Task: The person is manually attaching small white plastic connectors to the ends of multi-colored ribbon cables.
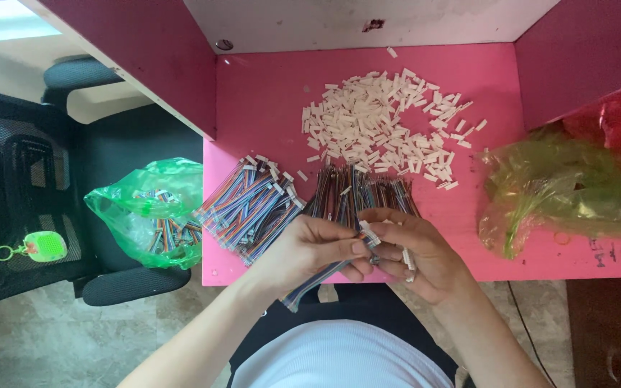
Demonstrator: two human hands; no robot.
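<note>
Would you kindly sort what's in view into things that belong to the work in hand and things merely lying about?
In use:
left hand
right hand
ribbon cable
white connector
pile of white connectors
bare-ended cables
finished cables

Lying about:
green bag of cables
crumpled green bag
office chair
green keychain tag
</note>
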